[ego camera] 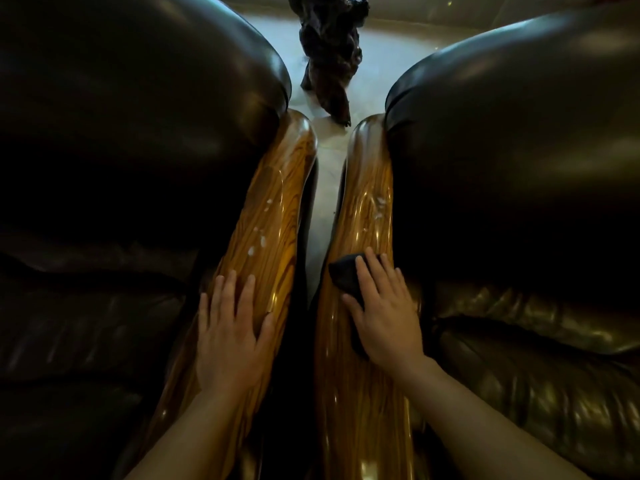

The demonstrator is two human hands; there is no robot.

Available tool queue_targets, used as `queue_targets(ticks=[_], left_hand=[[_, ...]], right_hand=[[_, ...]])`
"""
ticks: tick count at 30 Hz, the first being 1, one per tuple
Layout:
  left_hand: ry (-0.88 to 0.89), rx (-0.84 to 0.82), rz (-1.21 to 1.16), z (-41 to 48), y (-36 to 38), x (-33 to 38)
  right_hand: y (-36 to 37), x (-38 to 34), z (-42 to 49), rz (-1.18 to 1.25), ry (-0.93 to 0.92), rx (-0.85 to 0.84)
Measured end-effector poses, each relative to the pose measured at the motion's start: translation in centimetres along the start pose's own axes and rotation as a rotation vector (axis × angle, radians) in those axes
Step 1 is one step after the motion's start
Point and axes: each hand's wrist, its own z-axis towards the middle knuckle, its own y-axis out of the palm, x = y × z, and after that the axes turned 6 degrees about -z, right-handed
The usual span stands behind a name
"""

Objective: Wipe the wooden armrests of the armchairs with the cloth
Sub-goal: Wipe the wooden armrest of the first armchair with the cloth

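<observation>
Two glossy wooden armrests run side by side away from me: the left armrest (273, 202) and the right armrest (367, 188). Both carry pale whitish spots further up. My right hand (384, 306) lies flat on the right armrest and presses a dark cloth (346, 277) against the wood; the cloth sticks out to the left of my fingers. My left hand (230, 330) rests flat on the left armrest with its fingers spread and nothing in it.
Dark leather backrests bulge on both sides, the left armchair (138, 98) and the right armchair (519, 133), with seat cushions below. A narrow gap of pale floor (327, 178) separates the armrests. A dark carved wooden piece (329, 64) stands on the floor beyond.
</observation>
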Motion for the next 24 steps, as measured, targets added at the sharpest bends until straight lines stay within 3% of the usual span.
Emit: queue_targets(ticks=[5, 9, 15, 17, 21, 24], left_hand=[[-0.008, 0.008, -0.013, 0.0, -0.1, 0.2], [0.001, 0.015, -0.032, 0.2, -0.4, 0.3], [-0.013, 0.01, -0.041, 0.2, -0.7, 0.6], [-0.017, 0.006, -0.045, 0.2, -0.7, 0.6], [-0.006, 0.015, -0.045, 0.3, -0.5, 0.4], [-0.011, 0.003, -0.023, 0.2, -0.4, 0.3]], right_hand=[[-0.5, 0.5, 5.1, 0.262, 0.316, 0.108], [-0.8, -0.6, 6.5, 0.13, 0.18, 0.089], [1.1, -0.9, -4.0, 0.015, -0.114, 0.044], [1.0, 0.0, -2.7, 0.018, -0.088, 0.045], [-0.4, -0.7, 5.1, 0.045, 0.144, 0.052], [0.0, -0.8, 3.8, -0.001, 0.011, 0.053]])
